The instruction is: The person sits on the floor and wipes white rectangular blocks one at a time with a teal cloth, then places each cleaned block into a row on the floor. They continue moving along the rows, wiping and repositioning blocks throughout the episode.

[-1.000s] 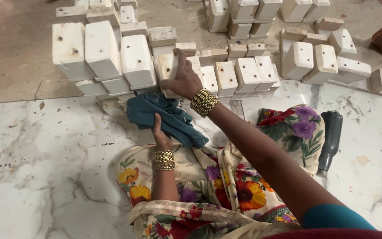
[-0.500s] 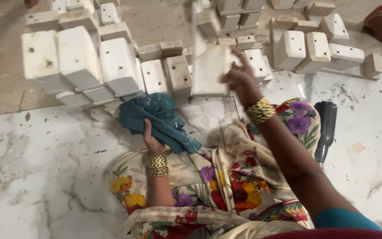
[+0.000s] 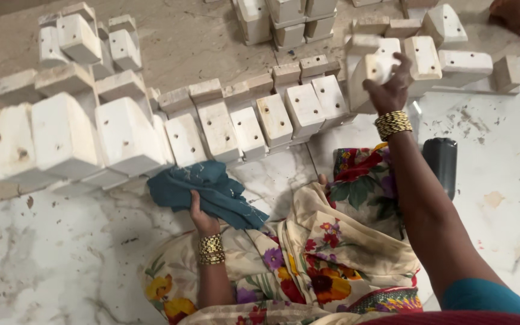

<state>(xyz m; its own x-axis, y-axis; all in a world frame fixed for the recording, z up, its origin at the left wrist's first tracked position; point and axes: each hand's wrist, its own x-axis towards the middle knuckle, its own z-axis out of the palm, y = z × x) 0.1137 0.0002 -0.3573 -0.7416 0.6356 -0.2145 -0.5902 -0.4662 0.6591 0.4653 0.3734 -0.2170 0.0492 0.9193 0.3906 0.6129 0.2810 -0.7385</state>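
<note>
My left hand grips a crumpled teal cloth just above my lap, near the front row of white wooden blocks. My right hand is stretched out to the right and holds one white wooden block up off the floor, in front of other blocks at the upper right. Both wrists wear gold bangles. My lap is covered by floral fabric.
Rows of white wooden blocks with drilled holes lie across the floor, with larger ones at the left and stacks at the top. A black object lies by my right knee. Another person's hand shows at the top right.
My right hand picked a white block out of the middle row and carried it to the right. My left hand stayed on the teal cloth.
</note>
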